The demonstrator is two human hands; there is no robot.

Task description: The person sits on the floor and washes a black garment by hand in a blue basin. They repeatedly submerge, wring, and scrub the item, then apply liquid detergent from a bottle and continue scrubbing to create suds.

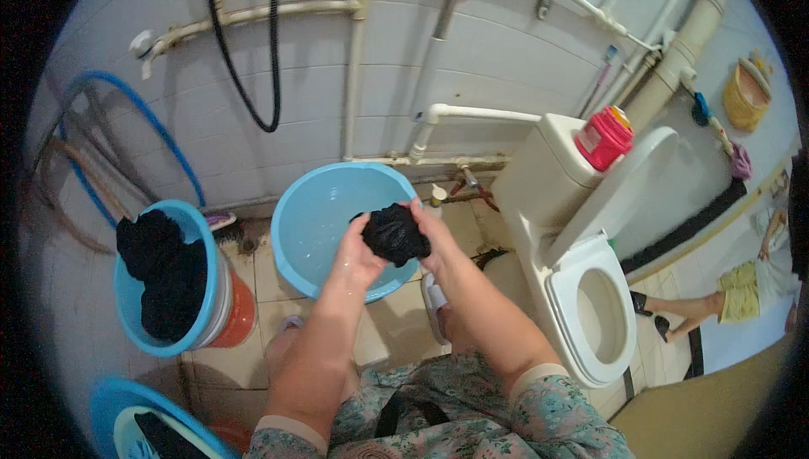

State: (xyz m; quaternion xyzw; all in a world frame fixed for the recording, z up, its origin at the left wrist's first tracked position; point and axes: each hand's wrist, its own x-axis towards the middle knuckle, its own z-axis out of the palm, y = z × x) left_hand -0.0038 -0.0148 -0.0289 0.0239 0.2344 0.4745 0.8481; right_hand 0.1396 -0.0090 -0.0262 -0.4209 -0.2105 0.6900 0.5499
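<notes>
A bunched-up black cloth (394,234) is squeezed between my two hands, over the right side of a light blue basin (288,244). My left hand (361,257) presses it from the left with wet, curled fingers. From the right, my right hand (431,230) wraps round the same cloth. A little clear water with some bubbles shows in the basin. To the left, more black cloth (168,278) lies heaped in a smaller blue basin (212,303) on top of a red and white bucket (236,316).
Another blue tub (105,400) with dark cloth stands at the lower left. A pump bottle (436,197) is behind my right hand. The toilet (552,206) stands at right, lid raised, a red container (604,139) on its tank. Farther right is another person (742,286). Pipes (354,80) line the wall.
</notes>
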